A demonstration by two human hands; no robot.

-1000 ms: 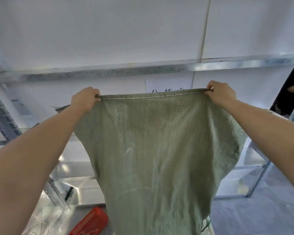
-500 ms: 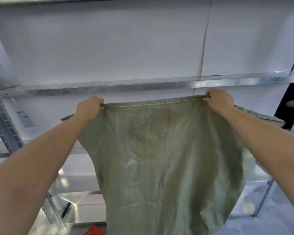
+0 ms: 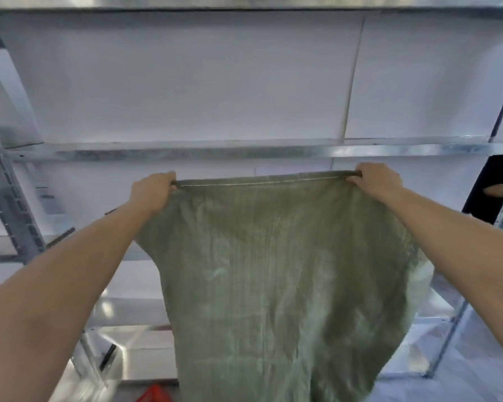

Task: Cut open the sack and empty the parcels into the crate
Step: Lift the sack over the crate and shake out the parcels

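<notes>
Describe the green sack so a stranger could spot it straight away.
Look at the silver metal shelving against the white wall. In front of it the left hand and right hand hold up the sack by its stitched top edge. It is the only dull green woven cloth there.

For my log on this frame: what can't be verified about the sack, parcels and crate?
Head view only.
Parcels: none visible; the sack screens whatever lies below.
Crate: only a red corner shows, cut by the bottom edge and the sack; identity unclear.
Sack's lower end: off the bottom edge, so any cut opening is unseen.
Left hand and right hand: fingertips hidden over the hem.
</notes>
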